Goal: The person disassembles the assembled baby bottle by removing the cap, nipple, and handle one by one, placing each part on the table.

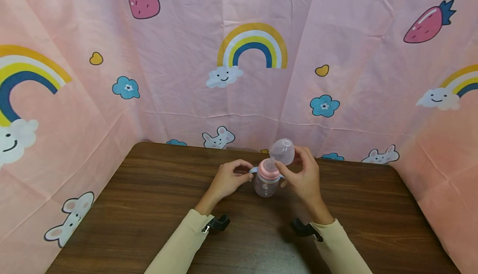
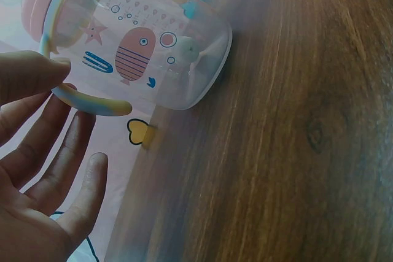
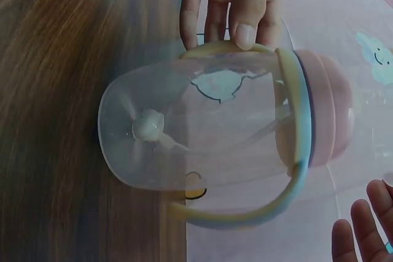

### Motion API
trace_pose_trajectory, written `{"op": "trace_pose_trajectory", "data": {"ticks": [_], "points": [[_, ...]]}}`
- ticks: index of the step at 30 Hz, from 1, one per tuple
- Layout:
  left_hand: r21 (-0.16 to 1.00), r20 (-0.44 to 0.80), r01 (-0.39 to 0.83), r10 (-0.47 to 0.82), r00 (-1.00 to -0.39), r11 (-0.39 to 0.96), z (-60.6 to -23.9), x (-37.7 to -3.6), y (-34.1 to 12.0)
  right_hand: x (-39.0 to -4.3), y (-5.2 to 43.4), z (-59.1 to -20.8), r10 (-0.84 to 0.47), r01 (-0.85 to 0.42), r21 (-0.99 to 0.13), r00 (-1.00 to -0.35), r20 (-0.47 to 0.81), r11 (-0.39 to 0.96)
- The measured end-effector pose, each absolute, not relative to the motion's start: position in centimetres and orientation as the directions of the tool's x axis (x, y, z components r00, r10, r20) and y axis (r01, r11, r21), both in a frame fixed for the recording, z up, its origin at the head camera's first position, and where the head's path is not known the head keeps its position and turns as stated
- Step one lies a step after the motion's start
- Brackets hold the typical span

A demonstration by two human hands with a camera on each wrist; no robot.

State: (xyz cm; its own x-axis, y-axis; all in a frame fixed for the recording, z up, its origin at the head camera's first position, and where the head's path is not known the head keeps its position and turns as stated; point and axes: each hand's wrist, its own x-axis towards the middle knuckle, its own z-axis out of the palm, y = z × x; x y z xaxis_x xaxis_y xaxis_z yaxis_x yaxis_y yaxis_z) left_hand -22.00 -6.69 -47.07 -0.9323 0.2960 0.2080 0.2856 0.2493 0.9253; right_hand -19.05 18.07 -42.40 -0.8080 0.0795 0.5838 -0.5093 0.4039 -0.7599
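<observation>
Two hands work a clear pink-collared handled baby bottle (image 1: 267, 181) near the wooden table's (image 1: 149, 207) far edge: left hand (image 1: 228, 180) pinches its handle, right hand (image 1: 304, 176) holds the clear domed cap (image 1: 282, 151) just above. Uncapping seems underway; next, the cap needs setting aside.

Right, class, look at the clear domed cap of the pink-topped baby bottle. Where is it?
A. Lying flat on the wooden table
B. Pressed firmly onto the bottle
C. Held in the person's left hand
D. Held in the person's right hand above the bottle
D: in the head view the right hand holds the clear domed cap above the transparent baby bottle with a pink collar, while the left hand holds its handle.
</observation>
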Motion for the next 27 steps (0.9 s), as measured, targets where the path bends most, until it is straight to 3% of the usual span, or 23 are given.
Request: {"op": "trace_pose_trajectory", "data": {"ticks": [27], "points": [[0.927, 0.198, 0.275, 0.291, -0.936, 0.256, -47.2, -22.0, -6.8, -19.8, 22.4, -43.5, 0.219, -0.374, -0.812, -0.835, 0.505, 0.448]]}}
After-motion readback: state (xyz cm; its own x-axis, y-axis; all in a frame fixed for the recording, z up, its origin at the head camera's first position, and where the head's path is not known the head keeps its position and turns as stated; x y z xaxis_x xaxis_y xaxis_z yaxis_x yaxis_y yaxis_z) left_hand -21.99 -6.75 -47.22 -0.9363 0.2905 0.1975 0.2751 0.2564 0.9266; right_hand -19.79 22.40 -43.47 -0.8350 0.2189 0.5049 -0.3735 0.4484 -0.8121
